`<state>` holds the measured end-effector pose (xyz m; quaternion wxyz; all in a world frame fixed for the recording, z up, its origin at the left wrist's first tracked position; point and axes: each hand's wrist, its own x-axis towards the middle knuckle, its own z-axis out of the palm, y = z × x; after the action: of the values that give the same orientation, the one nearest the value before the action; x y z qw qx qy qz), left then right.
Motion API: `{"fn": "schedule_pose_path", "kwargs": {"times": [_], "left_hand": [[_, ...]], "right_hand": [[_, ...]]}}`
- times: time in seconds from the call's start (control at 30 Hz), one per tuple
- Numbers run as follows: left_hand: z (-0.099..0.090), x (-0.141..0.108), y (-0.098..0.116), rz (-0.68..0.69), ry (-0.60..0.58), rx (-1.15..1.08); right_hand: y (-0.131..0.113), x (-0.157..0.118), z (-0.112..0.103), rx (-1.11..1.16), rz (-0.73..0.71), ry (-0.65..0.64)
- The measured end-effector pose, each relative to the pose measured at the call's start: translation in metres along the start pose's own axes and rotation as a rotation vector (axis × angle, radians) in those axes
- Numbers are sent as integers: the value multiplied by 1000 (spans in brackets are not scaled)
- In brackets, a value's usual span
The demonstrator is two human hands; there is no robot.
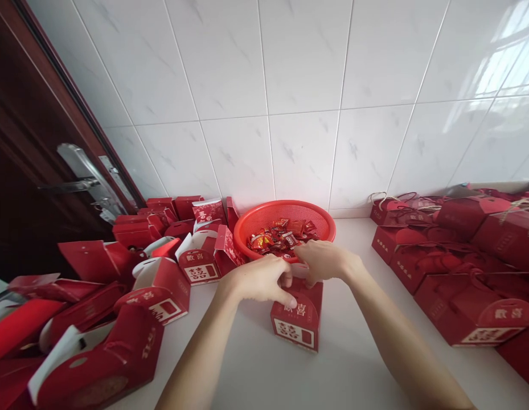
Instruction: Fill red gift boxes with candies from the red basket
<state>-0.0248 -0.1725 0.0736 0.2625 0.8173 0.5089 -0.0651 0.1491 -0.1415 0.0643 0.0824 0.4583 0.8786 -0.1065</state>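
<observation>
A small red gift box [295, 333] with a white label and gold characters stands upright on the white surface in front of me. My left hand [264, 282] grips its top from the left, the thumb lying over the front flap. From the right, my right hand [326, 259] is closed at the box's top rear, its fingertips partly hidden. Just behind the box is a red plastic basket [242, 225] with perforated sides, holding many wrapped candies [285, 233]. The box's inside is hidden under my hands.
On the left, several open red boxes [162, 285] crowd together beside a dark door [29, 114] with a metal handle [82, 176]. Closed red boxes with cords [464, 302] stand in rows on the right. A white tiled wall [302, 154] rises behind.
</observation>
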Motion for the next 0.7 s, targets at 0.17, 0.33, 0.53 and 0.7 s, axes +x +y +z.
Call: {"fn": "schedule_pose_path", "kwargs": {"times": [0.17,0.33,0.53,0.7], "left_hand": [[5,4,-2,-68,-1,44],[6,5,-1,-129,-25,47],[8,7,-5,-18,-34,-63],[11,9,-8,23,-4,-81]], "right_hand": [[-2,-5,-2,13,-118,-17],[-5,-16,-5,87,-176,-15],[-18,-15,-4,93,-200,-147],[-24,-9,2,39,-159,-121]]}}
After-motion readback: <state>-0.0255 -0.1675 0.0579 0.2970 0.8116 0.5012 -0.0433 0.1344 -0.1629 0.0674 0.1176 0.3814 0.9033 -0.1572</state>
